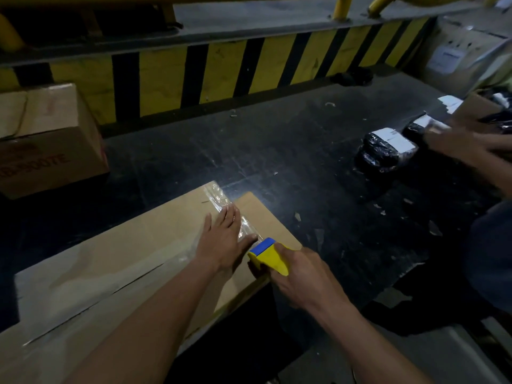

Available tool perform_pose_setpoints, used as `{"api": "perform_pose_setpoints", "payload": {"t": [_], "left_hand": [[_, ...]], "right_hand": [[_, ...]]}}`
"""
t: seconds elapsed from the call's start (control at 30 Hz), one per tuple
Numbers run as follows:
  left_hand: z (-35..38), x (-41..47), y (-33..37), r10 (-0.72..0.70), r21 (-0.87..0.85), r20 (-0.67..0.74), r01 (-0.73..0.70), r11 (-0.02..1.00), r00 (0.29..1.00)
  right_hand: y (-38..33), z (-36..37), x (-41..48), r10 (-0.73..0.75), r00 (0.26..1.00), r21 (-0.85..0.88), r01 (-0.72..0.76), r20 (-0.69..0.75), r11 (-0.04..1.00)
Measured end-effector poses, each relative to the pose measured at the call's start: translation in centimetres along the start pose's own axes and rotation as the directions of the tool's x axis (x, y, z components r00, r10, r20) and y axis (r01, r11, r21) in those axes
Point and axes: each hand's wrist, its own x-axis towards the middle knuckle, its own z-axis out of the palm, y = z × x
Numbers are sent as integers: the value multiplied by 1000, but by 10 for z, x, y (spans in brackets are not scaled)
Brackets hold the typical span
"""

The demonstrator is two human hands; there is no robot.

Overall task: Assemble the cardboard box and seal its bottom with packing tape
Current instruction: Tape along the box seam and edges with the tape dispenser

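**Tape strip at the box's near edge, cut coming up**

From my seat I see the cardboard box lying flaps-up at the front left of the dark bench. My left hand lies flat with straight fingers, pressing a strip of clear packing tape that crosses the box's right end. My right hand is curled round the yellow-and-blue tape dispenser, which sits at the box's near edge, just beside the left hand.

My worries:
- The tape looks wrinkled towards the far edge. If I pull hard with the dispenser, I judge it could crease further or lift off the cardboard.
- I cannot see the cutting edge. With my left hand this close to it, a quick tear could catch a finger or cut the tape crooked.
- The long centre seam looks open and shows no tape that I can make out, so the bottom may not hold yet.

A second cardboard box sits well apart to the left. To the right are black wrapped parcels with white labels and another person's hand. A yellow-and-black striped barrier runs behind. Nothing lies between my hands and the box.
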Motion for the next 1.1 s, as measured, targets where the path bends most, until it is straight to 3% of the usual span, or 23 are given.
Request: {"api": "perform_pose_setpoints", "payload": {"t": [0.23, 0.4, 0.7, 1.1], "left_hand": [[1, 0, 2, 18, 60, -18, -17, 998, 1000], [12, -14, 17, 161, 79, -64, -156, 985, 985], [10, -15, 12, 168, 51, -71, -164, 985, 983], [7, -14, 24, 89, 54, -16, -88, 995, 996]], "right_hand": [[9, 4, -26, 47, 999, -26, -48, -26, 999], [11, 4, -28, 68, 997, 14, -67, -37, 998], [12, 24, -54, 135, 989, 97, -129, -58, 987], [15, 23, -53, 171, 985, 34, -171, 5, 985]]}}
